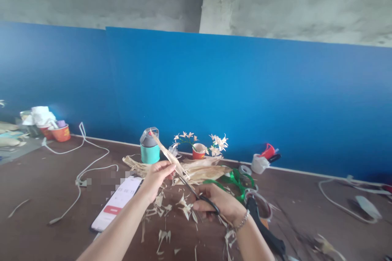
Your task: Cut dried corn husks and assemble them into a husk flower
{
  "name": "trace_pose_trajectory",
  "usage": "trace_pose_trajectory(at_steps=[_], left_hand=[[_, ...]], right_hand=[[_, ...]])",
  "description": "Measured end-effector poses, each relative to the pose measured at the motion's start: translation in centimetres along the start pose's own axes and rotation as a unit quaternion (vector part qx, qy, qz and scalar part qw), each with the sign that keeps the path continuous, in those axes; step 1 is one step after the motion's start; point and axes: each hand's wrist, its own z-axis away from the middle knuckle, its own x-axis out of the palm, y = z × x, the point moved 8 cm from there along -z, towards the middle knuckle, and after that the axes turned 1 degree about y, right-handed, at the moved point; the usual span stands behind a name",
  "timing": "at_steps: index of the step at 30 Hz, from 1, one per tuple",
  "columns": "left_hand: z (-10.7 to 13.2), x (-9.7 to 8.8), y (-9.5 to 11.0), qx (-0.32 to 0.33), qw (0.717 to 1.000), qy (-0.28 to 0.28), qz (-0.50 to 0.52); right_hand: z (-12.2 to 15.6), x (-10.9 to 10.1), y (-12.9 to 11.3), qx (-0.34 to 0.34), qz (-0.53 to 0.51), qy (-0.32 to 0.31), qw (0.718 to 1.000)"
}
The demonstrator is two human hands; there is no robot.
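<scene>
My left hand (159,175) pinches a long, pale strip of dried husk (163,151) that slants up and to the left. In my right hand (212,202) is a pair of scissors (208,200) with dark handles. Their blades point up and left, close to the lower part of the strip; whether they touch it I cannot tell. Below and between my hands, cut husk scraps (185,208) lie scattered over the brown table (122,248). More dried husks (202,171) are piled just behind my hands.
A phone (114,208) lies left of my left forearm, beside a white cable (92,167). Behind stand a teal-based container (150,153) and an orange cup (199,153) with pale flowers (219,142). Green ribbon (237,181) and a black glue gun (263,228) lie to the right.
</scene>
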Motion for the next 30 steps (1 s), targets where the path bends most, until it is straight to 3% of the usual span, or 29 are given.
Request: trace_pose_trajectory(at_steps=[30], left_hand=[[-0.4,-0.6,-0.2,0.012,0.999,0.030,0.017]], right_hand=[[0.5,-1.0,-1.2,-0.015,0.083,0.074,0.994]])
